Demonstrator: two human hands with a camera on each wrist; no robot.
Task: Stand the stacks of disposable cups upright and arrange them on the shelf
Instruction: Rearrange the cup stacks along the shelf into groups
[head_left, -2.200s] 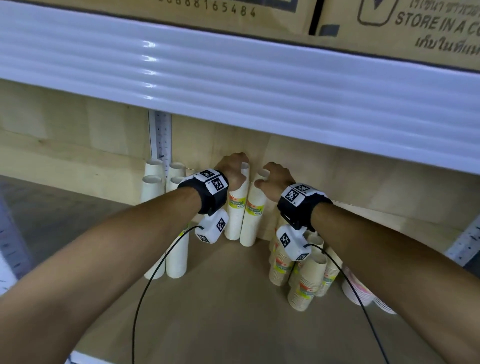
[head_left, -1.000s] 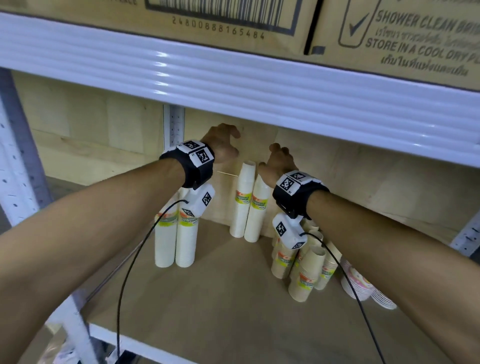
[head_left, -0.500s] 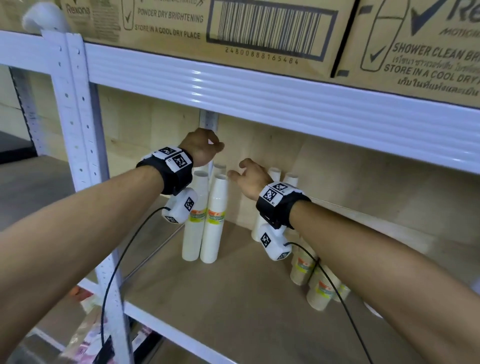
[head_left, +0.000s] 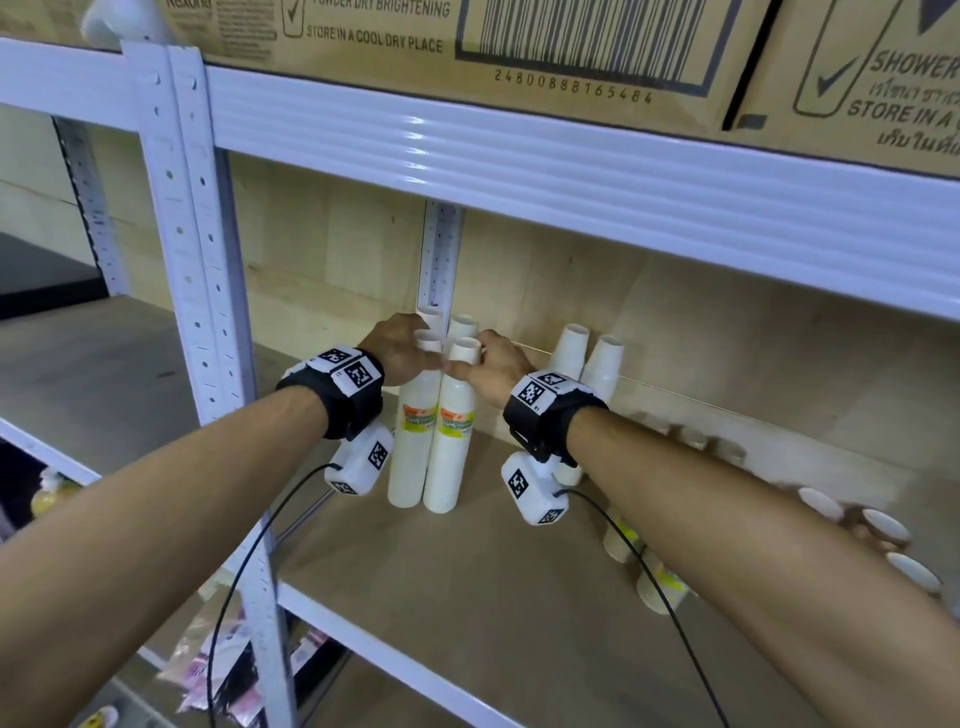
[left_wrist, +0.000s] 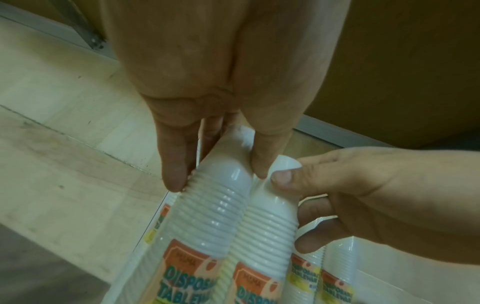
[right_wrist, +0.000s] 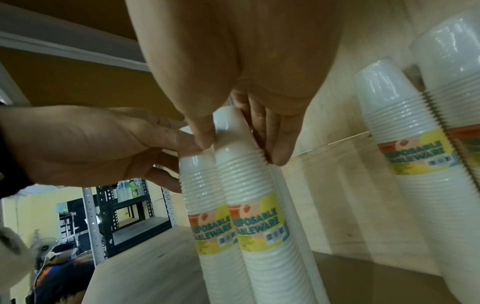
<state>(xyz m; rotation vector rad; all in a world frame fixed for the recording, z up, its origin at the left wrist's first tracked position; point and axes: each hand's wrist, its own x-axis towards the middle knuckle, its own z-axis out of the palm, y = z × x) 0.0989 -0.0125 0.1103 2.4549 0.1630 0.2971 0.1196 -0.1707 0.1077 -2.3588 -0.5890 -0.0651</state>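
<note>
Two tall white cup stacks with yellow-orange labels stand upright side by side near the shelf's left post, the left stack (head_left: 413, 436) and the right stack (head_left: 451, 441). My left hand (head_left: 415, 358) grips the top of the left stack (left_wrist: 218, 201) between thumb and fingers. The top of the right stack (right_wrist: 241, 174) is pinched by my right hand (head_left: 470, 364). Two more white stacks (head_left: 461, 326) stand right behind them. Another upright pair (head_left: 587, 358) leans at the back wall to the right.
Brown paper cup stacks (head_left: 657, 587) lie on the shelf board under my right forearm, with more cups (head_left: 883, 530) at the far right. The upper shelf beam (head_left: 571, 171) hangs low above my hands. A white post (head_left: 208, 312) stands at the left.
Both hands let go of the pair of stacks at the back wall, moved left and now grip the tops of the front pair by the post. The view swung left.
</note>
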